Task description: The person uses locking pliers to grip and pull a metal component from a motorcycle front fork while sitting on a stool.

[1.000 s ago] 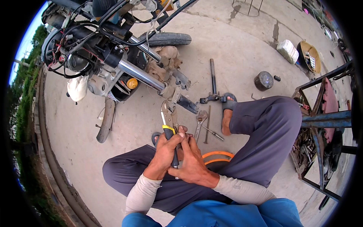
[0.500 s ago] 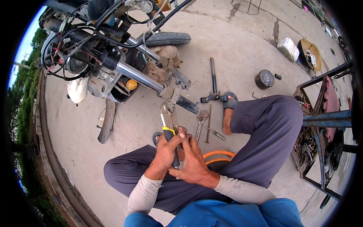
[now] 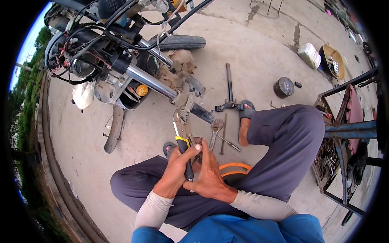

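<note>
Locking pliers (image 3: 182, 143) with a black and yellow grip point away from me, their jaws at the lower end of the near fork leg (image 3: 152, 82) of a motorcycle. How firmly the jaws bite cannot be made out. My left hand (image 3: 175, 167) is closed around the handles, thumb across the top. Against the other side presses my right hand (image 3: 211, 176), its fingers upright along the second handle and its thumb near the handle's end. Fingers cover part of the handles.
An adjustable wrench (image 3: 215, 131), a screwdriver (image 3: 230, 143) and a thin rod (image 3: 223, 137) lie between my feet. Beyond them rests a black steering stem (image 3: 229, 89). A round dark tin (image 3: 283, 87) stands farther right, near a metal rack (image 3: 350, 128). A curved fender (image 3: 115, 130) lies left.
My right hand's fingers have straightened and shifted slightly upward along the handle. The left thumb has moved a little to the right. The pliers have hardly moved in view.
</note>
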The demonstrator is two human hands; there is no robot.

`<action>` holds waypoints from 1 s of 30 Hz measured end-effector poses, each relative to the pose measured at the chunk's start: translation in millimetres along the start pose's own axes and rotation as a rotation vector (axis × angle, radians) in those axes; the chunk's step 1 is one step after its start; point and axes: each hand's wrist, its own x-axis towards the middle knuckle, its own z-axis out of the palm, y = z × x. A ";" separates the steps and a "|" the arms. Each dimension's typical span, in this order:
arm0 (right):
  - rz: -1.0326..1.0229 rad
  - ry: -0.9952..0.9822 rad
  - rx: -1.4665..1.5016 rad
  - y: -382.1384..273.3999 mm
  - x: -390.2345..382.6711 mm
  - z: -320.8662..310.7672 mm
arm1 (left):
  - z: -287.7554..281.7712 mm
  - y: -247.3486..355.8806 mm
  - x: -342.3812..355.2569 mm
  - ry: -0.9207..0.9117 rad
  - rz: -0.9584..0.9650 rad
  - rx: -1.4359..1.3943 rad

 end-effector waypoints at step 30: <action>-0.068 -0.007 0.016 12.5 4.5 -4.8 | -2.4 -20.4 10.3 0.079 0.121 0.115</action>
